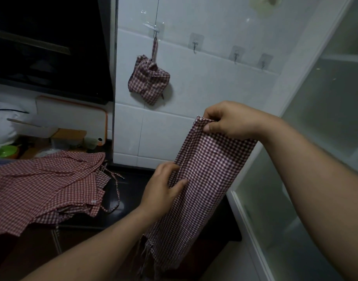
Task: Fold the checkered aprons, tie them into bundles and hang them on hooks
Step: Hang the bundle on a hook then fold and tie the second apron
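Note:
A red-and-white checkered apron [204,175], folded into a long strip, hangs in front of me. My right hand [228,120] pinches its top edge between thumb and curled fingers. Lower down, my left hand [164,187] holds the strip's left edge, thumb on the front of the cloth. A tied apron bundle [149,80] hangs by its strap from the leftmost wall hook [157,30]. Several more checkered aprons [44,187] lie in a loose pile on the dark counter [131,191] at the left, straps trailing.
Three bare adhesive hooks [195,44], [236,54], [264,61] line the white tiled wall. A frosted glass door [316,159] stands at the right. A black range hood [48,43] is upper left, with a green bowl [7,152] and containers below.

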Motion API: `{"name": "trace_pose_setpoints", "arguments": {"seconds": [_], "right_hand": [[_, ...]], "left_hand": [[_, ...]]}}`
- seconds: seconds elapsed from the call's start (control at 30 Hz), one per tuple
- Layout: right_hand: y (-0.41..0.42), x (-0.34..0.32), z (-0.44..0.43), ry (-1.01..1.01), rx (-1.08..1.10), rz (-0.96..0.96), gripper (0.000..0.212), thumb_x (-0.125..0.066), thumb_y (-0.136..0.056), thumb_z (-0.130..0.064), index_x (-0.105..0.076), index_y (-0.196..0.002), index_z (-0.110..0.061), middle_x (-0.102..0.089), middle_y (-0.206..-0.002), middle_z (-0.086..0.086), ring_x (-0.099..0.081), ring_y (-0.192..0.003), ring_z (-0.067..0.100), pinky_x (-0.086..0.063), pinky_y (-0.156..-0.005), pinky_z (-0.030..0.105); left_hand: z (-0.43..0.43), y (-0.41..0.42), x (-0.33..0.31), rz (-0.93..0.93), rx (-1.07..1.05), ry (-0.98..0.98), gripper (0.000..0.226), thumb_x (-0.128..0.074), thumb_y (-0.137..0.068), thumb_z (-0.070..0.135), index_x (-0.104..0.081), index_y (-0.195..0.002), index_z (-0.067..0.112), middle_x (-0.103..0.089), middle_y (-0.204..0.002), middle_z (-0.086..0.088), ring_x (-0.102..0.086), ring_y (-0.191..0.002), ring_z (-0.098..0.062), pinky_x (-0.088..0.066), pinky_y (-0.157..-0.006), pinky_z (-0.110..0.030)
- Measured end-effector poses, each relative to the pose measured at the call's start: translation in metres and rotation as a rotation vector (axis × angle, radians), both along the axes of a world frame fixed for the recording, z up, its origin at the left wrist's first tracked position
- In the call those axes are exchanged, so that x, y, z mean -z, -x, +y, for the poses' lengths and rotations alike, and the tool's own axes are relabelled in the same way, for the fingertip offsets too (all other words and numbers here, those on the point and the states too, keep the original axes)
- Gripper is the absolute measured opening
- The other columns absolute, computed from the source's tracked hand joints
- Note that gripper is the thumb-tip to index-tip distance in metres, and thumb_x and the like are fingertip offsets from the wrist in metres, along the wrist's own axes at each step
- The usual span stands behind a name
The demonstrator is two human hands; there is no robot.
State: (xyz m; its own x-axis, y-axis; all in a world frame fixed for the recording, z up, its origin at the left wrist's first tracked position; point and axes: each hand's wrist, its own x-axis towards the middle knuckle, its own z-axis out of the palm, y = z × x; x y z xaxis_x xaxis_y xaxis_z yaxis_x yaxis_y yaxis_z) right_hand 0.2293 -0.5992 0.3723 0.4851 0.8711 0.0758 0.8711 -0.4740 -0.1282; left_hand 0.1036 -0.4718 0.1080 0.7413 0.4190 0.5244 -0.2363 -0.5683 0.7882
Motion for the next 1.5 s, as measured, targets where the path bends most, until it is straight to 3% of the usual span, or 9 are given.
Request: {"name": "trace_pose_setpoints", "arguments": {"seconds": [0.13, 0.3, 0.63, 0.73, 0.8, 0.93, 1.17, 1.3, 1.5], "right_hand": [[-0.005, 0.012, 0.001, 0.02, 0.029, -0.002, 0.01, -0.071, -0.096, -0.028, -0.067, -0.088, -0.025, -0.068, -0.085, -0.011, -0.065, -0.085, 0.013, -0.045, -0.071, 0.029], [-0.012, 0.046, 0.003, 0.059, 0.072, -0.036, 0.004, -0.068, -0.096, -0.025, -0.07, -0.096, -0.021, -0.068, -0.096, -0.003, -0.063, -0.095, 0.019, -0.044, -0.076, 0.03], [-0.021, 0.057, -0.013, -0.06, 0.086, 0.009, 0.007, -0.068, -0.096, -0.027, -0.071, -0.099, -0.021, -0.067, -0.092, -0.007, -0.06, -0.09, 0.016, -0.045, -0.073, 0.03], [-0.017, 0.051, -0.018, -0.065, 0.002, 0.058, 0.005, -0.071, -0.095, -0.022, -0.069, -0.092, -0.026, -0.067, -0.085, -0.013, -0.062, -0.084, 0.012, -0.044, -0.071, 0.029], [-0.013, 0.045, -0.023, -0.058, -0.047, 0.12, 0.006, -0.071, -0.095, -0.02, -0.072, -0.094, -0.026, -0.072, -0.09, -0.011, -0.066, -0.089, 0.008, -0.051, -0.079, 0.031], [-0.01, 0.038, -0.029, -0.021, -0.124, 0.203, 0.01, -0.07, -0.096, -0.017, -0.073, -0.098, -0.027, -0.075, -0.096, -0.01, -0.07, -0.094, 0.009, -0.055, -0.09, 0.036], [-0.019, 0.028, -0.035, -0.048, -0.093, 0.216, 0.011, -0.069, -0.098, -0.018, -0.073, -0.097, -0.028, -0.075, -0.091, -0.013, -0.068, -0.087, 0.003, -0.053, -0.084, 0.03], [-0.031, 0.028, -0.041, -0.15, -0.008, 0.129, 0.008, -0.069, -0.097, -0.021, -0.07, -0.094, -0.028, -0.073, -0.089, -0.014, -0.065, -0.083, 0.002, -0.049, -0.077, 0.028], [-0.045, 0.031, -0.048, -0.288, 0.109, 0.1, 0.006, -0.068, -0.097, -0.019, -0.073, -0.099, -0.023, -0.073, -0.096, -0.007, -0.066, -0.089, 0.01, -0.049, -0.082, 0.029]], "left_hand": [[0.005, -0.007, 0.012, 0.162, 0.152, 0.108, 0.007, -0.064, -0.103, 0.03, -0.07, -0.103, 0.032, -0.068, -0.105, 0.015, -0.065, -0.098, -0.002, -0.056, -0.086, -0.038], [0.002, 0.003, 0.025, 0.324, 0.328, 0.277, 0.023, -0.052, -0.109, 0.029, -0.068, -0.125, 0.034, -0.072, -0.121, 0.017, -0.067, -0.112, -0.003, -0.055, -0.1, -0.041], [-0.021, 0.001, 0.052, 0.05, -0.137, -0.005, 0.015, -0.056, -0.105, 0.017, -0.066, -0.095, 0.023, -0.053, -0.096, 0.014, -0.055, -0.093, -0.006, -0.048, -0.077, -0.029], [-0.019, -0.004, 0.058, 0.075, -0.088, -0.097, 0.015, -0.059, -0.104, 0.015, -0.071, -0.099, 0.022, -0.063, -0.102, 0.012, -0.055, -0.113, -0.008, -0.048, -0.097, -0.04], [-0.015, -0.005, 0.058, 0.125, -0.083, -0.135, 0.015, -0.06, -0.104, 0.019, -0.073, -0.1, 0.025, -0.067, -0.107, 0.017, -0.043, -0.141, -0.011, -0.019, -0.127, -0.05], [-0.014, -0.006, 0.048, 0.174, 0.016, -0.128, 0.021, -0.057, -0.105, 0.024, -0.067, -0.098, 0.041, -0.066, -0.104, 0.029, -0.017, -0.154, 0.002, 0.023, -0.125, -0.041], [-0.037, -0.012, 0.033, 0.135, 0.241, 0.045, 0.027, -0.054, -0.107, 0.015, -0.064, -0.091, 0.035, -0.067, -0.091, 0.014, -0.067, -0.094, -0.005, -0.016, -0.13, -0.039], [-0.049, -0.012, 0.028, 0.051, 0.165, 0.208, 0.02, -0.052, -0.107, 0.01, -0.066, -0.105, 0.025, -0.062, -0.103, 0.006, -0.063, -0.098, -0.013, -0.053, -0.086, -0.029], [-0.058, -0.011, 0.02, 0.003, -0.053, 0.247, 0.04, -0.055, -0.107, 0.02, -0.043, -0.141, 0.036, -0.043, -0.13, 0.025, -0.051, -0.115, 0.011, -0.048, -0.091, -0.007]]}}
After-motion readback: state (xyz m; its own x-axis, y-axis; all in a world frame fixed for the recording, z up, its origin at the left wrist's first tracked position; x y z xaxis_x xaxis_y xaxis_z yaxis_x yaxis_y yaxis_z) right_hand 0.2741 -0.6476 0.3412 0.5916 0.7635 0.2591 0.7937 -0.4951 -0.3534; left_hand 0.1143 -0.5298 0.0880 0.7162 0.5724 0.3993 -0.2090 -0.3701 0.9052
